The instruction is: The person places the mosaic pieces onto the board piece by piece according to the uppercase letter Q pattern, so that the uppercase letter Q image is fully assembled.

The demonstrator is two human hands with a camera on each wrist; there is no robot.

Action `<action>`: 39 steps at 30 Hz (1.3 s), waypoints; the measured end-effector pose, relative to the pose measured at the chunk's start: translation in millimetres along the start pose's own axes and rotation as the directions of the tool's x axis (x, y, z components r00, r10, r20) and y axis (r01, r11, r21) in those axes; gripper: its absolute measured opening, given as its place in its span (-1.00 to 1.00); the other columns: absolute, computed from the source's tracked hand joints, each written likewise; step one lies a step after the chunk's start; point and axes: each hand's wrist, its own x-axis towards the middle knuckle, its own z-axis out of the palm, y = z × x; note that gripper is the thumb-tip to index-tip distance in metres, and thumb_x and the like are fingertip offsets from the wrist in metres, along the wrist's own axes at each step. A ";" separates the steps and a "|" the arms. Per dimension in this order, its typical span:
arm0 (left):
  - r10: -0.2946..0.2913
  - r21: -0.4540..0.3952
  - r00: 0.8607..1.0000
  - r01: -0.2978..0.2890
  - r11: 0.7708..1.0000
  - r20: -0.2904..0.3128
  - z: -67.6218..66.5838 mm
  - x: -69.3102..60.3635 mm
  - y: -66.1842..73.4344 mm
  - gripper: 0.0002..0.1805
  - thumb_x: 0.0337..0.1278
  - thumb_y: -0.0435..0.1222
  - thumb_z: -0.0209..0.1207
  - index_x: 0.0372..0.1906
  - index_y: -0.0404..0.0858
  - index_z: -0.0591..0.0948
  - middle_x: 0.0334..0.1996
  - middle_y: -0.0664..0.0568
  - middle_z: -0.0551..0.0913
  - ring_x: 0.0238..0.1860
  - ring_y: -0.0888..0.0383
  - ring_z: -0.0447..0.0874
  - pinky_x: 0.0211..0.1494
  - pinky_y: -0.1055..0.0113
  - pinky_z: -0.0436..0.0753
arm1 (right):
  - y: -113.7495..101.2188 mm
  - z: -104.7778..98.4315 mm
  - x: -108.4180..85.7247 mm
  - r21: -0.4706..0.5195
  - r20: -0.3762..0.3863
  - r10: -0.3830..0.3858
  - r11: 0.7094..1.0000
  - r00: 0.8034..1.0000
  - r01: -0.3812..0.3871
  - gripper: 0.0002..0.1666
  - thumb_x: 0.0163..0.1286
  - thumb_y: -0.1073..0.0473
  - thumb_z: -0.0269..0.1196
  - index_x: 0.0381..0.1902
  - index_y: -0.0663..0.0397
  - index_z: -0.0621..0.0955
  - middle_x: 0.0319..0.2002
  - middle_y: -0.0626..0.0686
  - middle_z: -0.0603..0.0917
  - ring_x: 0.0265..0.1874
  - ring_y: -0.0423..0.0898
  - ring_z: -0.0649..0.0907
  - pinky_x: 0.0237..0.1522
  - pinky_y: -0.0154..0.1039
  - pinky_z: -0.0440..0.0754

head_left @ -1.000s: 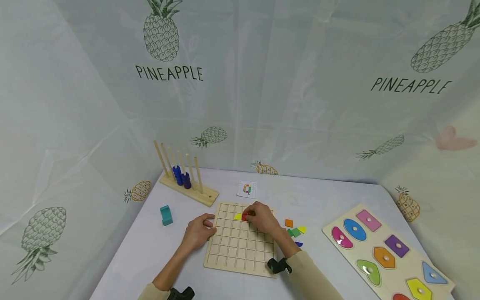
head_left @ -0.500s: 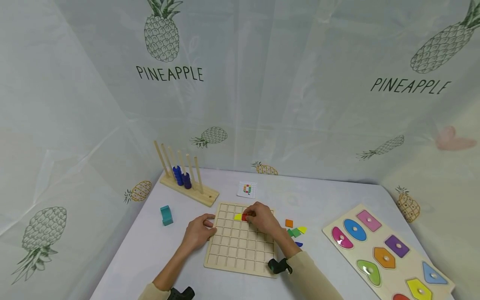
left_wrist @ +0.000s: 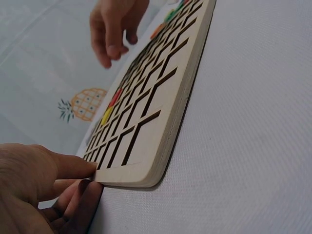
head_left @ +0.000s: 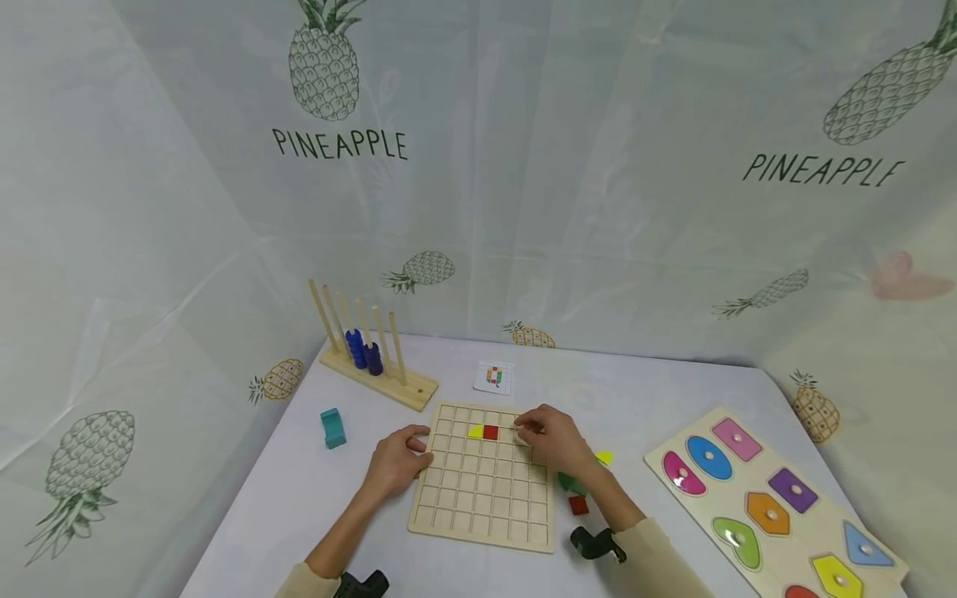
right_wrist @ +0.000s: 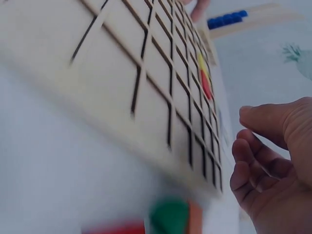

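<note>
The left hand holds the left edge of a wooden grid board; in the left wrist view its thumb lies on the rim, other fingers low at the side. A yellow tile and a red tile lie side by side in an upper row of the grid. Over the board's upper right part is the right hand, its loosely bent fingers holding nothing, as the right wrist view also shows. Right of the board, partly hidden by that arm, lie green pieces, a yellow piece and another red tile.
Behind the board lies a small pattern card. A peg stand with blue and purple rings is at the back left, a teal block in front of it. A shape puzzle board covers the right side.
The right hand has let go of the red tile beside the yellow one and moved right. Its arm now covers the orange and blue pieces and uncovers another red tile. The left hand has stayed put.
</note>
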 end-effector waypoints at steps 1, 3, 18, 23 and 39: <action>0.001 -0.001 1.000 -0.001 1.000 0.002 0.0 0.2 0.3 -0.50 0.01 -0.33 0.41 0.14 -0.24 0.66 -0.36 0.08 0.69 -0.49 0.26 0.60 -0.38 0.30 0.57 | 2.0 -6.7 -4.9 0.002 -0.005 0.017 1.000 1.000 -0.017 -0.81 0.39 0.17 0.33 -0.07 0.00 0.75 -0.28 -0.19 0.62 -0.29 -0.24 0.59 -0.26 -0.29 0.58; 0.006 -0.002 1.000 -0.006 1.000 0.006 0.0 0.6 -0.1 -0.50 0.01 -0.33 0.41 0.14 -0.25 0.65 -0.35 0.08 0.69 -0.50 0.26 0.61 -0.40 0.30 0.57 | 6.7 -20.7 -14.6 0.005 -0.015 0.044 0.999 0.999 -0.044 -0.79 0.38 0.18 0.34 -0.05 0.03 0.75 -0.26 -0.18 0.63 -0.27 -0.22 0.59 -0.28 -0.30 0.58; -0.019 -0.021 1.000 0.020 1.000 0.017 -0.5 2.5 -1.2 -0.51 0.02 -0.34 0.41 0.14 -0.24 0.65 -0.35 0.06 0.67 -0.52 0.26 0.62 -0.43 0.34 0.59 | 58.7 -82.2 -67.3 -0.093 -0.033 0.220 0.971 0.975 -0.222 -0.75 0.34 0.25 0.36 -0.02 0.07 0.73 -0.20 -0.04 0.67 -0.20 -0.10 0.60 -0.27 -0.38 0.60; -0.021 -0.032 0.999 0.022 0.999 0.024 -1.4 0.9 1.0 -0.50 0.02 -0.35 0.41 0.15 -0.26 0.65 -0.35 0.04 0.67 -0.54 0.25 0.62 -0.44 0.33 0.60 | 68.0 -80.2 -75.3 -0.122 -0.009 0.250 0.961 0.968 -0.250 -0.73 0.30 0.28 0.38 -0.02 0.06 0.75 -0.18 -0.03 0.68 -0.19 -0.10 0.62 -0.21 -0.36 0.62; 0.003 -0.033 1.000 -0.002 0.999 0.022 -1.0 0.6 -0.9 -0.49 0.02 -0.36 0.40 0.16 -0.29 0.63 -0.35 0.04 0.67 -0.53 0.25 0.61 -0.45 0.31 0.60 | 73.4 -71.8 -75.7 -0.148 -0.019 0.237 0.960 0.971 -0.237 -0.75 0.28 0.31 0.40 -0.08 0.03 0.76 -0.20 -0.02 0.63 -0.25 -0.14 0.58 -0.21 -0.35 0.61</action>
